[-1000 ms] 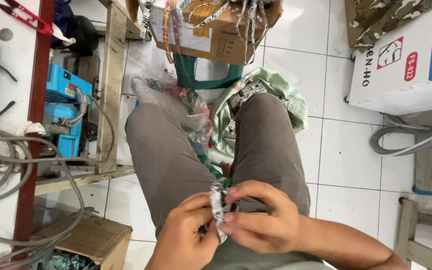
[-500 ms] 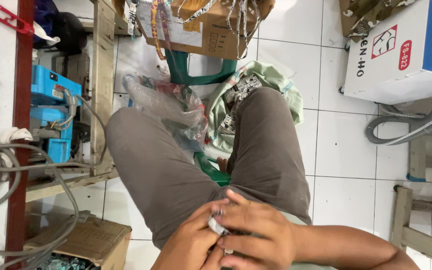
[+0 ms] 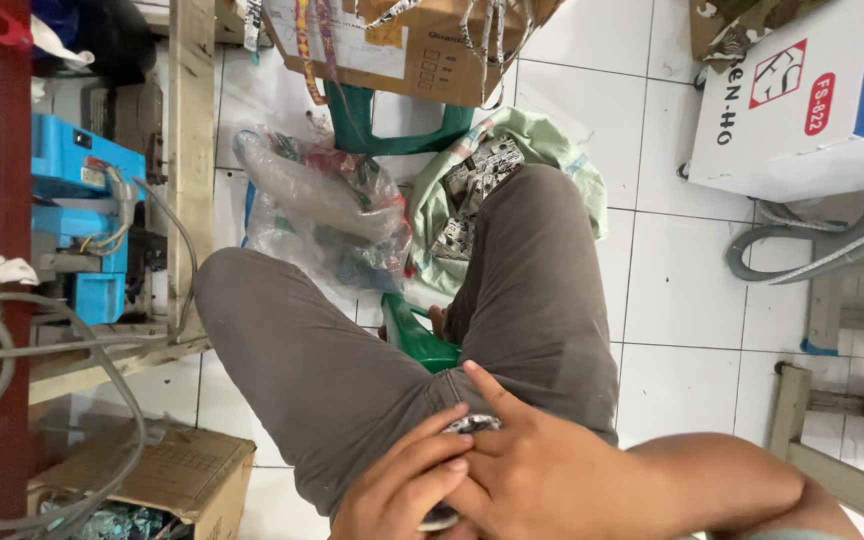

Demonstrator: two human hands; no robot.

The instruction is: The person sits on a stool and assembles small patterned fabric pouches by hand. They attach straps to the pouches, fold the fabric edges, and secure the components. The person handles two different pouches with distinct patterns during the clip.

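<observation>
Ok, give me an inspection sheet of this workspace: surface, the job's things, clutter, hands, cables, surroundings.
Surface: white tiled floor; work rests on the lap in grey trousers.
Job's things: small patterned strip, mostly hidden between both hands.
Clutter: clear plastic bag, pale green sack, cardboard box.
Hands: left hand and right hand both closed on the strip.
Cables: grey cables at left; grey hose at right.
Surroundings: blue machine, white carton, green stool.

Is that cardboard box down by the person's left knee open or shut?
Open. The cardboard box has its top flaps apart, and shiny wrapped pieces show inside it. How full it is cannot be told.
</observation>
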